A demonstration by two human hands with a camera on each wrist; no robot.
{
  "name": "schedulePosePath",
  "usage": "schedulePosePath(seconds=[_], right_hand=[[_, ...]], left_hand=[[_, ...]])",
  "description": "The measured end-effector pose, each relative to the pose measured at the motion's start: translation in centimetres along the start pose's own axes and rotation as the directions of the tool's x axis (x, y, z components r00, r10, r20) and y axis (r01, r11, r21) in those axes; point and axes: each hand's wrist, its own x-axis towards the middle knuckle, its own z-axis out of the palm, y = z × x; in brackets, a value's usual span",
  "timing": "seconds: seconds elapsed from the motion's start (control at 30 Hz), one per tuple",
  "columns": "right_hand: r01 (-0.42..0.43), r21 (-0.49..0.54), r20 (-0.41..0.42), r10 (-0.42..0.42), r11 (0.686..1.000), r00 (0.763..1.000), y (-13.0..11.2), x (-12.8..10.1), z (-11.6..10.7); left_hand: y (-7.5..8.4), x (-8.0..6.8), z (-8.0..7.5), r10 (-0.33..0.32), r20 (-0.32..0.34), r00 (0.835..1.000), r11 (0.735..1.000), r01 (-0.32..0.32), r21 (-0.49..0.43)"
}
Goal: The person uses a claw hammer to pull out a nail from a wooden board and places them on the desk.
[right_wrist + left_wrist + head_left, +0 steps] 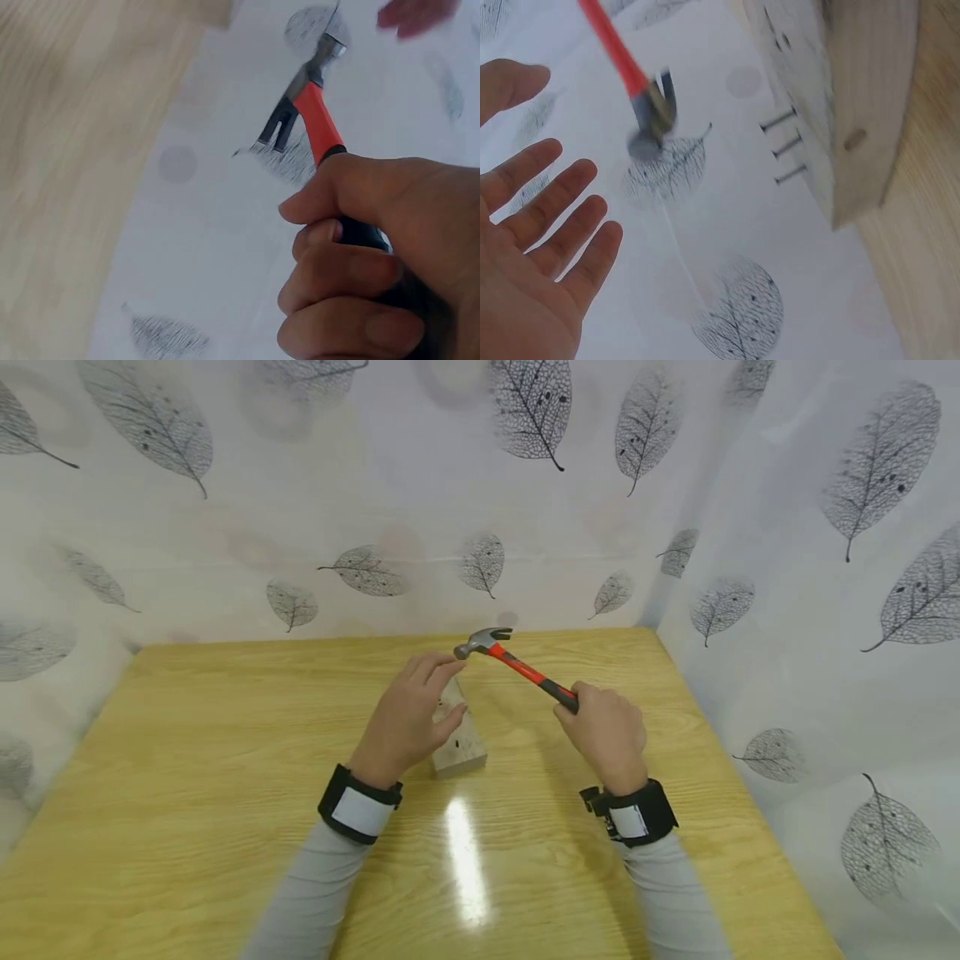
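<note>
Near the middle of the worktop [225, 710] I see a small wooden block [461, 739] lying flat, with three nails [786, 146] standing out of one face, as the left wrist view shows. My left hand [408, 718] rests beside the block on its left, fingers [562, 202] straight and spread, holding nothing; whether the palm actually touches the wood I cannot tell. My right hand [603, 731] has its fingers [337, 277] curled tightly round the dark grip at the low end of the hammer [517, 664], whose red shaft slopes up and left so that the steel head hangs above the far end of the block.

I judge the hammer to be head-heavy and stiff, so taking it low on the rubber grip, as now, gives swing but less control; the rubber should not slip. The block looks light and hard, and likely to skid on the glossy worktop unless it is held by its long sides, well clear of the nails. The nails are thin and may bend under a crooked blow. A curtain [825, 568] printed with leaves closes in the far and right sides.
</note>
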Motion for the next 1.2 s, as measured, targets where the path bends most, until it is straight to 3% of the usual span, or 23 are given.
schedulePosePath(seconds=[0.17,0.4,0.57,0.77,0.9,1.0,1.1,1.13,1.2], right_hand=[[0.086,-0.009,0.051,-0.085,0.996,0.995,-4.3,-0.7,-0.4],[0.222,-0.023,0.079,-0.22,0.975,0.972,-8.0,-1.6,-0.6],[0.242,-0.007,0.071,-0.241,0.97,0.968,-9.0,-1.5,-0.6],[0.257,0.046,0.097,-0.261,0.965,0.96,-9.2,-1.3,-0.4],[0.319,0.121,0.077,-0.329,0.94,0.941,-8.8,-1.2,-0.9],[0.381,0.235,-0.031,-0.385,0.894,0.922,-7.8,-0.9,-1.7],[0.417,0.426,-0.2,-0.366,0.803,0.909,-6.6,-0.3,-2.4],[0.419,0.508,-0.246,-0.339,0.753,0.908,-6.3,0.0,-2.5],[0.411,0.689,-0.296,-0.286,0.597,0.912,-6.1,0.5,-2.6]], left_hand=[[1.1,0.1,1.2,0.048,0.038,0.998,0.997,-0.05,0.064],[1.2,-0.4,1.8,0.022,0.099,0.995,0.992,-0.033,0.12],[0.8,-0.6,1.6,-0.015,0.12,0.993,0.986,-0.005,0.169],[0.2,-0.6,1.5,-0.015,0.161,0.987,0.989,-0.009,0.146],[-0.3,-0.7,1.3,-0.044,0.162,0.986,0.989,0.021,0.146],[-0.7,-0.8,0.8,-0.075,0.143,0.987,0.991,0.058,0.121],[-1.1,-0.8,0.0,-0.137,0.125,0.983,0.99,0.132,0.047],[-1.2,-0.8,-0.3,-0.163,0.123,0.979,0.987,0.163,0.008],[-1.3,-0.7,-1.0,-0.209,0.124,0.97,0.974,0.218,-0.066]])
